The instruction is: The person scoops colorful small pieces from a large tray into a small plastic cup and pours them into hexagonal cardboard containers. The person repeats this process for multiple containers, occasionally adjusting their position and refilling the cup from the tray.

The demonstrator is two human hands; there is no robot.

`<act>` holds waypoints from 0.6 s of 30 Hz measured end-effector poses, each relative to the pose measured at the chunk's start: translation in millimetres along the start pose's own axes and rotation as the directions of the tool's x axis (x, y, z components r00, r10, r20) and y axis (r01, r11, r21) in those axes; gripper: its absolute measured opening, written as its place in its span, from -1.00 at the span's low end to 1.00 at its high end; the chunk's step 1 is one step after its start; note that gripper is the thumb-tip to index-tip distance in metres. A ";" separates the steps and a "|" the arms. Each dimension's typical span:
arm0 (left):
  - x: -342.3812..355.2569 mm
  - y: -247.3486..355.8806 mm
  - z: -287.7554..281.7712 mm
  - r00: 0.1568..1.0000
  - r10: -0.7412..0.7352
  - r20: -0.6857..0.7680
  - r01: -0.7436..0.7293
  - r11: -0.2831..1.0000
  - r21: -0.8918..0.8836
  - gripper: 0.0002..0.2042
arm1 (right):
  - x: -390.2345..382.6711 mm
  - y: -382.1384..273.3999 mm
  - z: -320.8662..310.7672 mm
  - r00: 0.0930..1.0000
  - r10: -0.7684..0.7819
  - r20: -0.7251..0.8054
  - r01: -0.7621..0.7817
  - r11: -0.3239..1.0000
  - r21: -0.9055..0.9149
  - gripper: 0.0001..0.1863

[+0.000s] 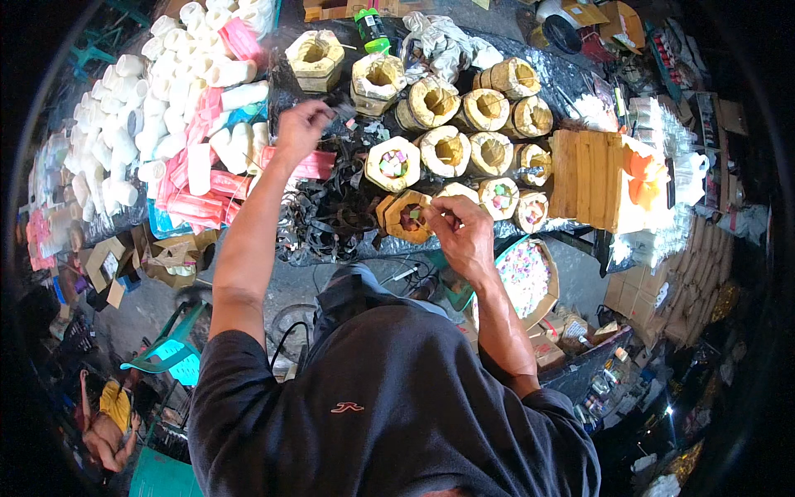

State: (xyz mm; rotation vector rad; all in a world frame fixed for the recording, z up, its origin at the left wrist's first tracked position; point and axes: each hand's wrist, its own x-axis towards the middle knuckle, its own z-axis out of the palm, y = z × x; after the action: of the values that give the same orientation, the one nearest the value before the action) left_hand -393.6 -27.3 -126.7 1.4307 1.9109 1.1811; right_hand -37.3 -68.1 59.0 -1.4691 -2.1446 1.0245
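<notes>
My right hand [465,236] is at the near edge of the table, fingers pinched beside a hexagonal wooden mould [391,217] with coloured pieces inside. What the pinch holds is too small to make out. Raised to the left, my left hand [303,128] has its fingers curled together, near a dark blurred patch; I cannot make out what they hold. Below it are a pink wrapped bundle [315,164] and a heap of dark strips [335,207]. A paler hexagonal mould [392,164] with coloured pieces stands just beyond.
Several hollow round moulds [447,151] stand in rows on the table. White cylinders [124,149] are piled at the left. Wooden blocks [586,180] and orange objects [642,172] sit at the right. Near me are a tub of coloured bits [530,277] and a green chair [174,352]. Another person [108,427] is lower left.
</notes>
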 end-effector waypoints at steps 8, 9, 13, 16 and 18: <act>-13.1 2.1 19.6 0.946 0.117 0.304 -0.235 0.892 0.387 -0.86 | -9.6 1.7 -11.0 0.996 0.092 -0.009 -0.092 0.994 -0.054 -0.79; -9.4 3.3 24.2 0.896 0.033 0.442 -0.277 0.821 0.500 -0.82 | -10.1 1.6 -12.2 0.995 0.102 0.015 -0.101 0.993 -0.065 -0.80; -4.7 11.0 34.2 0.876 -0.028 0.482 -0.289 0.769 0.570 -0.78 | -17.3 12.6 -13.3 0.998 0.058 0.033 -0.056 0.997 -0.060 -0.80; -5.8 4.7 37.7 0.922 0.052 0.385 -0.262 0.814 0.518 -0.78 | -22.1 16.8 -13.6 1.000 -0.012 0.010 0.012 1.000 -0.025 -0.80; -0.4 0.0 40.7 0.962 -0.013 0.273 -0.120 0.878 0.464 -0.79 | -24.2 17.5 -12.6 1.000 -0.021 0.011 0.022 1.000 -0.017 -0.79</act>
State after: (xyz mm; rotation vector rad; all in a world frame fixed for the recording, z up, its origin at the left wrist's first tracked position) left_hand -361.8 -13.3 -147.8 1.7977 2.0567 0.5034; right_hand -8.0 -81.9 57.5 -1.4482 -2.1770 1.0112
